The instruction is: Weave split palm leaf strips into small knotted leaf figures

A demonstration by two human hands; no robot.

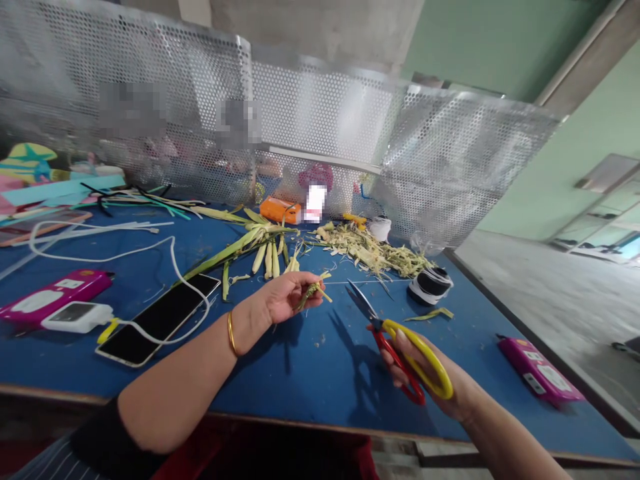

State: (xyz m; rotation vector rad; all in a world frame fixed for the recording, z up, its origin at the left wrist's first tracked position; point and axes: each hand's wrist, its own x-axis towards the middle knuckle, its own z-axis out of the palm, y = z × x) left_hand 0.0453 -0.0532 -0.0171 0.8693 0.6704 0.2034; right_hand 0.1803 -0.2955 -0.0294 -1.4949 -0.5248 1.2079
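Note:
Pinched in the fingers of my left hand is a small braid of green and pale husk strips, its cut ends poking out toward the right. My right hand grips a pair of scissors with one yellow and one red handle, the blades slightly parted and pointing up and left, apart from the braid. Behind my left hand lie long green and pale husk leaves. A heap of husk scraps spreads to their right. One loose husk piece rests beyond the scissors.
A phone, a white cable with a white plug device, and a magenta case lie left. Rightward are a black-and-white roll and another magenta case. An orange packet stands before the perforated metal screen.

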